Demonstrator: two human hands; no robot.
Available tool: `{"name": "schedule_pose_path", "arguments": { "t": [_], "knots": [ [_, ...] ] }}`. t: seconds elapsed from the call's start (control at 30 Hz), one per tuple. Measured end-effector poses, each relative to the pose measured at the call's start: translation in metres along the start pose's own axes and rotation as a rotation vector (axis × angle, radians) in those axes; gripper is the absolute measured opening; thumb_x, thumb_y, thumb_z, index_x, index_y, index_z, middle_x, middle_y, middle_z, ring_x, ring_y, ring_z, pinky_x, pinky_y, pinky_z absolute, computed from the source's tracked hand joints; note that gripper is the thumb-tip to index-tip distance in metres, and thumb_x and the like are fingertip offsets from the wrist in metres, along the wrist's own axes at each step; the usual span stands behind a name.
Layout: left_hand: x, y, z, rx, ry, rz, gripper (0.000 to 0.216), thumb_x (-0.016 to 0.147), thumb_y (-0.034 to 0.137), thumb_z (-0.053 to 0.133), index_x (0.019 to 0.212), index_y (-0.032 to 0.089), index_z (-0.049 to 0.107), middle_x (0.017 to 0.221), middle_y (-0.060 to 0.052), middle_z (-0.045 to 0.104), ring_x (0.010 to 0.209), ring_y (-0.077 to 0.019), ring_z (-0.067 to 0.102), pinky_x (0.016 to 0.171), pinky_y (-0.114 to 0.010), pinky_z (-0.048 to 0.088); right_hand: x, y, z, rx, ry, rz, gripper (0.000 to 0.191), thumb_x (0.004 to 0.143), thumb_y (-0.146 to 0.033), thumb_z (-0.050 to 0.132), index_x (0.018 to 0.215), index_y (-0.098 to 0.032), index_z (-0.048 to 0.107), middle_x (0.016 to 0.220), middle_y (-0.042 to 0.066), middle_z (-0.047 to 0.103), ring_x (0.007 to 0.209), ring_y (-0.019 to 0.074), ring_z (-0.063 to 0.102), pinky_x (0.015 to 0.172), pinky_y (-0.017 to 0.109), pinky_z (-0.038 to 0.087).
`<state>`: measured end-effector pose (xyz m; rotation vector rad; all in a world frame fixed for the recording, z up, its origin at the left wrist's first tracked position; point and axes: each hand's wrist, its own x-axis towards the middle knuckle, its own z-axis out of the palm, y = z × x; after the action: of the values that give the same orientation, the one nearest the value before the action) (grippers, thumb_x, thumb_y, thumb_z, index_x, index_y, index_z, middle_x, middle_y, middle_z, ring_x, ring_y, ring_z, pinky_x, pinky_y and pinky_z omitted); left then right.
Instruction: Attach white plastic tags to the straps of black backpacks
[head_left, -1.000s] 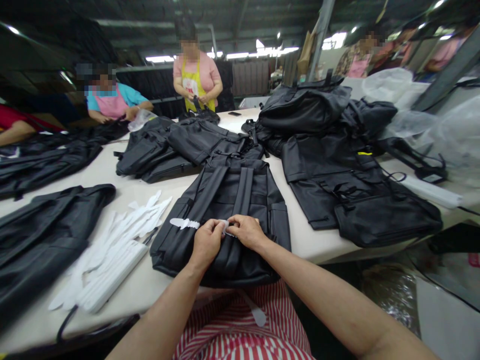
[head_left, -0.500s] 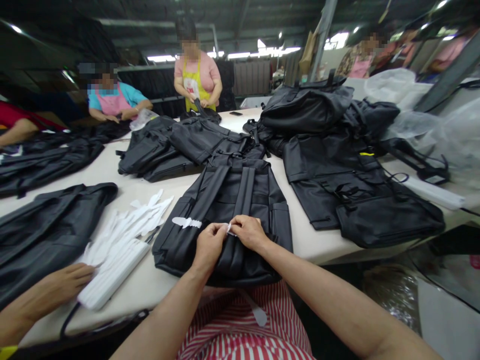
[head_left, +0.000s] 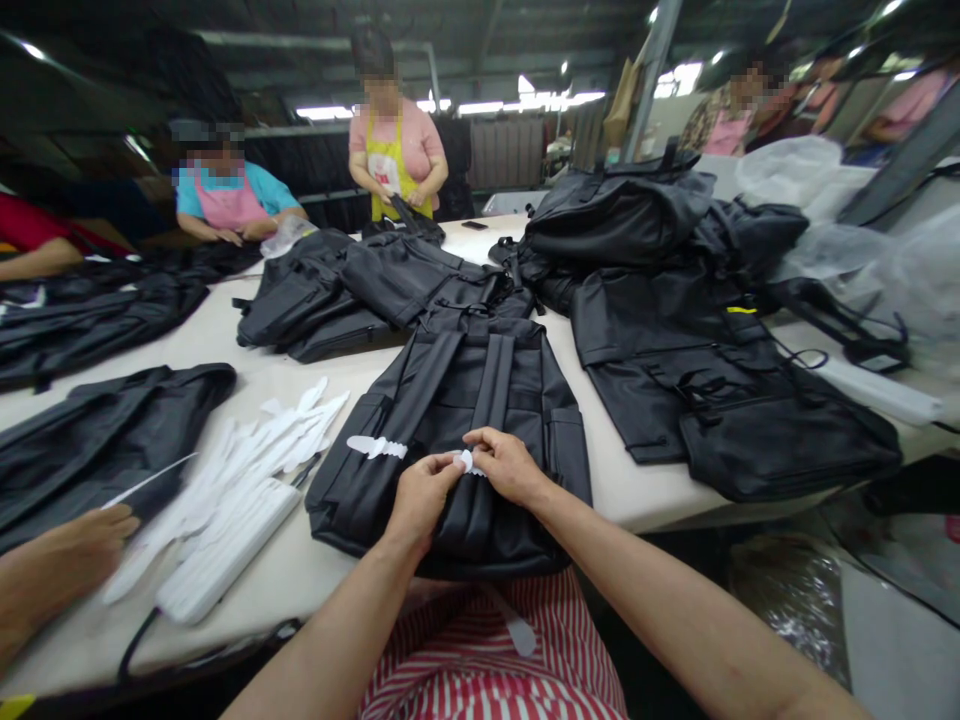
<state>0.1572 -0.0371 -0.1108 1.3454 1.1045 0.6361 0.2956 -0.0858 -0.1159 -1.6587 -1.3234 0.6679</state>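
Observation:
A black backpack lies in front of me with its two shoulder straps facing up. A white strip with a scalloped edge is on the left strap. My left hand pinches one end of a second white strip at the lower part of the right strap. On the other side of that strip, my right hand is closed, thumb and fingertips against it. My fingers partly cover this strip, so how it passes round the strap is hidden.
Loose white strips lie left of the backpack, beside a white power strip. A co-worker's hand holds a white strip at far left. More black bags are piled on the right and behind. Other people work across the table.
My hands have shifted slightly right, and a rounded white end now shows between my fingertips. The co-worker's hand has moved left, away from the pile, with a white strip.

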Motion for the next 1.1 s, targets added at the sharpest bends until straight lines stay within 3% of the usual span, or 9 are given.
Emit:
{"name": "schedule_pose_path", "arguments": {
  "t": [0.23, 0.33, 0.4, 0.53, 0.6, 0.97, 1.1],
  "knots": [
    [0.002, 0.007, 0.003, 0.154, 0.070, 0.059, 0.030, 0.069, 0.040, 0.059, 0.079, 0.013, 0.068, 0.057, -0.001, 0.062, 0.053, -0.0133, 0.053, 0.052, -0.024, 0.038, 0.001, -0.001, 0.000, 0.021, 0.059, 0.027, 0.026, 0.077, -0.018, 0.049, 0.100, -0.020, 0.062, 0.080, -0.001, 0.065, 0.078, 0.0125, 0.058, 0.078, 0.026, 0.040],
    [0.002, 0.010, 0.001, 0.198, 0.132, 0.120, 0.024, 0.069, 0.036, 0.059, 0.075, 0.015, 0.067, 0.065, -0.001, 0.064, 0.063, -0.0151, 0.056, 0.062, -0.025, 0.040, -0.001, -0.009, -0.009, -0.053, 0.193, 0.098, 0.019, 0.080, -0.022, 0.047, 0.091, -0.019, 0.063, 0.087, 0.001, 0.066, 0.081, 0.0126, 0.058, 0.076, 0.024, 0.039],
    [0.000, 0.012, 0.001, 0.222, 0.161, 0.163, 0.021, 0.069, 0.035, 0.059, 0.074, 0.016, 0.066, 0.073, -0.001, 0.066, 0.073, -0.0166, 0.057, 0.071, -0.026, 0.040, -0.003, -0.017, -0.017, -0.137, 0.233, 0.116, 0.021, 0.082, -0.029, 0.045, 0.080, -0.019, 0.063, 0.080, 0.001, 0.065, 0.075, 0.0124, 0.057, 0.069, 0.023, 0.038],
    [-0.006, 0.013, 0.006, 0.293, 0.172, 0.264, 0.020, 0.075, 0.036, 0.053, 0.072, 0.018, 0.062, 0.072, 0.000, 0.064, 0.073, -0.0170, 0.057, 0.072, -0.027, 0.040, -0.003, -0.031, -0.021, -0.339, 0.000, 0.109, 0.040, 0.082, -0.046, 0.044, 0.060, -0.018, 0.062, 0.061, 0.002, 0.061, 0.060, 0.0124, 0.052, 0.055, 0.023, 0.030],
    [-0.008, 0.011, 0.008, 0.351, 0.186, 0.323, 0.022, 0.078, 0.036, 0.049, 0.072, 0.018, 0.061, 0.071, -0.001, 0.063, 0.073, -0.0171, 0.057, 0.070, -0.027, 0.040, 0.001, -0.034, -0.018, -0.373, -0.087, 0.123, 0.040, 0.080, -0.047, 0.046, 0.059, -0.017, 0.063, 0.060, 0.003, 0.061, 0.058, 0.0124, 0.051, 0.052, 0.024, 0.027],
    [-0.003, 0.007, 0.007, 0.393, 0.230, 0.369, 0.022, 0.079, 0.033, 0.044, 0.070, 0.018, 0.058, 0.068, -0.003, 0.062, 0.068, -0.0181, 0.058, 0.066, -0.029, 0.043, 0.004, -0.022, -0.013, -0.277, -0.098, 0.134, 0.024, 0.076, -0.028, 0.051, 0.057, -0.014, 0.058, 0.059, 0.001, 0.056, 0.058, 0.0103, 0.045, 0.052, 0.023, 0.025],
    [-0.014, 0.012, 0.007, 0.450, 0.170, 0.566, 0.019, 0.082, 0.031, 0.043, 0.071, 0.019, 0.055, 0.070, -0.002, 0.059, 0.070, -0.0166, 0.056, 0.070, -0.028, 0.041, 0.001, -0.025, -0.020, -0.154, -0.148, 0.225, 0.025, 0.077, -0.029, 0.051, 0.057, -0.015, 0.055, 0.052, -0.002, 0.049, 0.050, 0.0079, 0.041, 0.048, 0.020, 0.027]
  ]
}}
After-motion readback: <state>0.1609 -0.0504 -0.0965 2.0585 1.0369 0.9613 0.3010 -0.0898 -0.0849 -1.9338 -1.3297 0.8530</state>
